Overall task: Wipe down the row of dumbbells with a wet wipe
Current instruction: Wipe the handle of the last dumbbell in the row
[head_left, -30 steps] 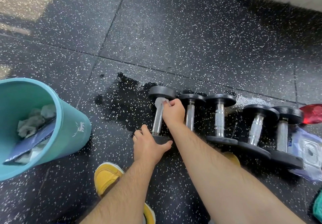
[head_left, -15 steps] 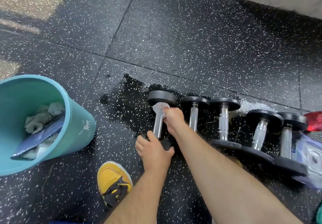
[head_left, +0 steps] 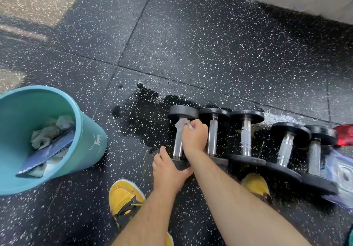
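Note:
Several black dumbbells with chrome handles lie side by side on the speckled rubber floor. My right hand (head_left: pixel 193 137) pinches a white wet wipe (head_left: pixel 182 124) against the top of the leftmost dumbbell's handle (head_left: pixel 178 144), just under its far head (head_left: pixel 183 113). My left hand (head_left: pixel 169 171) grips that dumbbell's near head, which it mostly hides. The neighbouring dumbbells (head_left: pixel 246 136) lie untouched to the right.
A teal bin (head_left: pixel 89 142) holding used wipes and a blue packet stands at the left. A wet patch (head_left: pixel 145 115) darkens the floor beside the row. A wipes pack (head_left: pixel 342 171) and a red object (head_left: pixel 343 134) lie at the right edge. Yellow shoes (head_left: pixel 125 198) stand near.
My right hand with the wipe slid a short way down the handle and came back up to its top under the far head. My left hand kept its hold on the near head.

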Motion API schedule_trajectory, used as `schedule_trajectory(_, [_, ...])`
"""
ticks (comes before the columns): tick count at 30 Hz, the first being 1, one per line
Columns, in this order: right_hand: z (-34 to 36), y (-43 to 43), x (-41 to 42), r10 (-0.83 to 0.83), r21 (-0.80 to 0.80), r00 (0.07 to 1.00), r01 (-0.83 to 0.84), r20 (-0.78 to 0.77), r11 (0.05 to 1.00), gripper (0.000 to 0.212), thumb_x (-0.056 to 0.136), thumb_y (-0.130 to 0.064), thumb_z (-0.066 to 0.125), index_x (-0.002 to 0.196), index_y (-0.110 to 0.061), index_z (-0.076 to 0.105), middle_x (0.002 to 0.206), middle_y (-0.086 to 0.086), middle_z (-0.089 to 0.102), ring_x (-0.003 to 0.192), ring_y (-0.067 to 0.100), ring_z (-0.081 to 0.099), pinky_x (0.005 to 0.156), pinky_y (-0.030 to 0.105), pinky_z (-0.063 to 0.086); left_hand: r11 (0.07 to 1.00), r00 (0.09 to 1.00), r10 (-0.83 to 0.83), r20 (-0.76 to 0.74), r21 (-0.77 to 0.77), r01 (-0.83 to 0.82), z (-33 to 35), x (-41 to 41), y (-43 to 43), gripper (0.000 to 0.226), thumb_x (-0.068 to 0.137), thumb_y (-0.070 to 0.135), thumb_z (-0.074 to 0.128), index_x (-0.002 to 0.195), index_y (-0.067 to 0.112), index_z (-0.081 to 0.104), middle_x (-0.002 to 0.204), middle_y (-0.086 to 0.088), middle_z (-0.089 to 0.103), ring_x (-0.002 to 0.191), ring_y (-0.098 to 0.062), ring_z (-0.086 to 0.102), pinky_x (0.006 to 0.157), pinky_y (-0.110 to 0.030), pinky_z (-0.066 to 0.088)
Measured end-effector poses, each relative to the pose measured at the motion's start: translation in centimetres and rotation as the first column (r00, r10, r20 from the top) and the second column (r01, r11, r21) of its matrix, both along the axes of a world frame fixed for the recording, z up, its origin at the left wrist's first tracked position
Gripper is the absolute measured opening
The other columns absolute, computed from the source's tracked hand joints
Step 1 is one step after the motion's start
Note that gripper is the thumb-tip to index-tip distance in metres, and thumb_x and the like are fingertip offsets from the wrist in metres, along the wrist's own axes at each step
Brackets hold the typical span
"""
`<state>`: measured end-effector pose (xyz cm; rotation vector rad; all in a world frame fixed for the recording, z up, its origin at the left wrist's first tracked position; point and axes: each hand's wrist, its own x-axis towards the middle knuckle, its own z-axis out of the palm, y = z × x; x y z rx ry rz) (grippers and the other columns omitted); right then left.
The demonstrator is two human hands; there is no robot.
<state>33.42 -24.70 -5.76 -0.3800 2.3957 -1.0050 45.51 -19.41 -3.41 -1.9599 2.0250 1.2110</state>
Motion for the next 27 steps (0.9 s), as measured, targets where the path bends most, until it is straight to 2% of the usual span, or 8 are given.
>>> schedule_trajectory(4, [0.0,0.6,0.7,0.207,-0.025,0.971,-0.211,-0.117,0.977,0.025,0.09,-0.037,0.062,0.082,-0.014,0.057,0.098,0.004,0.052,0.075,0.016,0.05,0.071,0.031,0.041,0.999,1.0,-0.02,0.002,0.039,0.019,-0.2,0.2,-0.3,0.125,0.064,0.066,0.074,0.154,0.013,0.006,0.147,-0.014,0.029,0.135,-0.031,0.032,0.111,-0.042,0.035])
schedule_trajectory(6, [-0.1,0.2,1.2,0.189,-0.017,0.975,-0.192,-0.119,0.981,0.03,0.088,-0.043,0.068,0.089,-0.014,0.059,0.099,0.001,0.051,0.076,0.015,0.051,0.069,0.03,0.041,0.999,1.0,-0.012,-0.005,0.049,0.012,-0.2,0.3,-0.6,0.122,0.064,0.064,0.075,0.153,0.013,0.009,0.146,-0.015,0.031,0.134,-0.032,0.033,0.11,-0.042,0.036])
schedule_trajectory(9, [-0.1,-1.0,1.3,0.07,-0.049,0.994,-0.075,-0.08,0.996,0.017,0.092,-0.027,0.065,0.084,-0.015,0.056,0.097,0.003,0.053,0.07,0.012,0.045,0.068,0.03,0.036,0.999,1.0,-0.017,-0.015,0.047,0.018,-0.2,0.3,-0.5,0.115,0.067,0.06,0.073,0.152,0.012,0.011,0.145,-0.015,0.031,0.133,-0.032,0.033,0.109,-0.042,0.036])
schedule_trajectory(12, [-1.0,-1.1,1.5,0.188,-0.037,0.963,-0.198,-0.191,0.979,0.024,0.096,-0.02,0.057,0.074,-0.013,0.05,0.09,0.001,0.047,0.073,0.016,0.043,0.069,0.034,0.039,0.999,1.0,-0.025,-0.004,0.028,0.025,-0.1,0.3,-0.5,0.11,0.069,0.058,0.073,0.151,0.012,0.015,0.144,-0.014,0.032,0.132,-0.03,0.034,0.107,-0.041,0.038])
schedule_trajectory(14, [-1.5,-0.5,1.5,0.289,-0.008,0.937,-0.296,-0.194,0.955,0.024,0.097,-0.024,0.054,0.078,-0.011,0.049,0.087,-0.006,0.042,0.069,0.008,0.04,0.065,0.029,0.033,0.999,1.0,-0.029,0.011,0.024,0.029,-0.2,0.3,-0.5,0.112,0.066,0.062,0.074,0.149,0.014,0.016,0.143,-0.011,0.033,0.131,-0.028,0.035,0.106,-0.042,0.04])
schedule_trajectory(18, [-1.9,0.1,0.4,0.393,0.044,0.874,-0.398,-0.287,0.916,0.024,0.097,-0.028,0.056,0.082,-0.01,0.053,0.086,-0.004,0.042,0.069,0.013,0.043,0.055,0.034,0.036,0.999,0.999,-0.037,0.032,0.006,0.037,-0.2,0.0,-0.4,0.113,0.063,0.066,0.075,0.147,0.014,0.02,0.14,-0.008,0.034,0.128,-0.025,0.036,0.105,-0.04,0.041])
schedule_trajectory(21, [-2.0,0.5,1.0,0.251,0.009,0.953,-0.253,-0.168,0.968,0.024,0.098,-0.033,0.054,0.088,-0.013,0.061,0.084,-0.01,0.037,0.067,0.007,0.041,0.061,0.027,0.032,0.999,0.998,-0.045,0.034,-0.02,0.046,-0.3,-0.1,-0.2,0.103,0.068,0.062,0.075,0.144,0.015,0.023,0.139,-0.008,0.034,0.126,-0.025,0.036,0.103,-0.038,0.042])
schedule_trajectory(27, [-1.0,0.7,-0.3,0.445,0.016,0.88,-0.449,-0.166,0.893,0.023,0.098,-0.024,0.053,0.107,-0.026,0.074,0.096,-0.002,0.045,0.08,0.017,0.05,0.071,0.031,0.045,0.999,0.999,-0.04,0.032,-0.016,0.041,-0.3,-0.1,-0.2,0.109,0.06,0.071,0.072,0.142,0.017,0.023,0.134,-0.005,0.034,0.125,-0.023,0.036,0.102,-0.04,0.043])
